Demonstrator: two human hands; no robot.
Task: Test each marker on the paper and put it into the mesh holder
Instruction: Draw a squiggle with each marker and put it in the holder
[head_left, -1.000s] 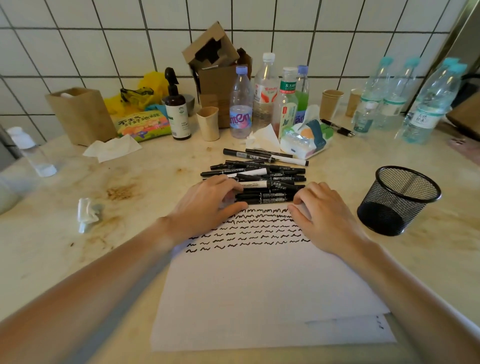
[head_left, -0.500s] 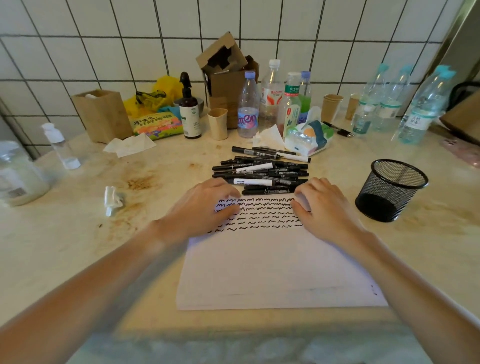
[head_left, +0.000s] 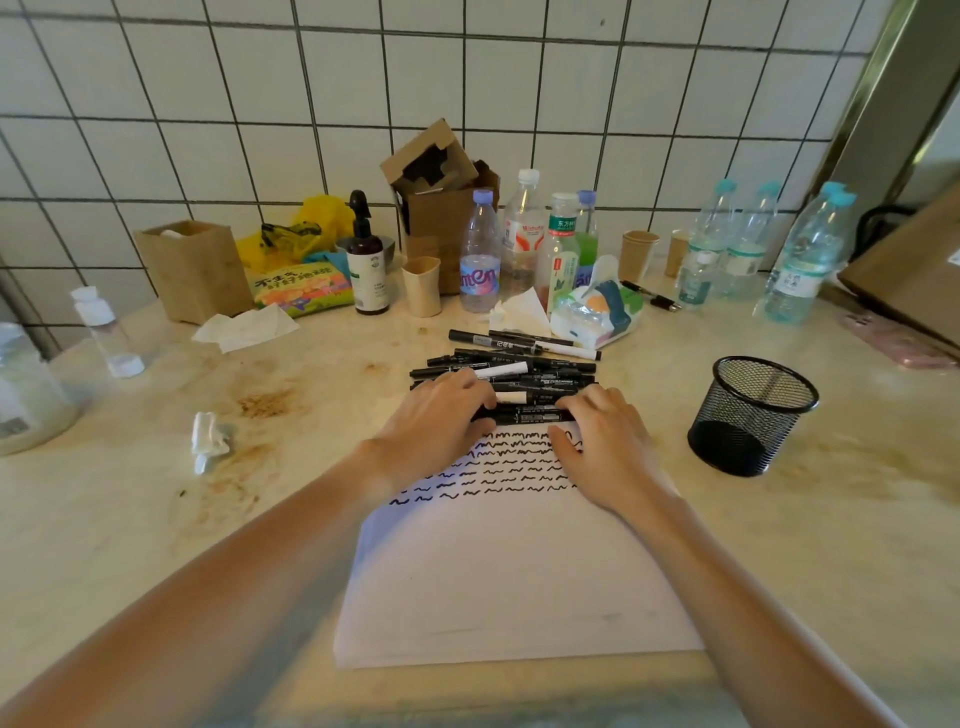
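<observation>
I see a stained bench (head_left: 779, 545) under a tiled wall (head_left: 260, 104). Paper (head_left: 509, 571) lies mid-bench, mesh holder (head_left: 748, 415) right of it, markers (head_left: 519, 369) beyond. Left hand (head_left: 441, 426) and right hand (head_left: 608, 441) curl over the nearest markers; grip unclear.

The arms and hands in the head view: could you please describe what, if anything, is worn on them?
Nothing is worn that shows. Both forearms are bare up to the frame's edge, with no sleeves. The left hand and the right hand have no gloves, and no rings, watch or bracelets are visible on the fingers or wrists.
</observation>
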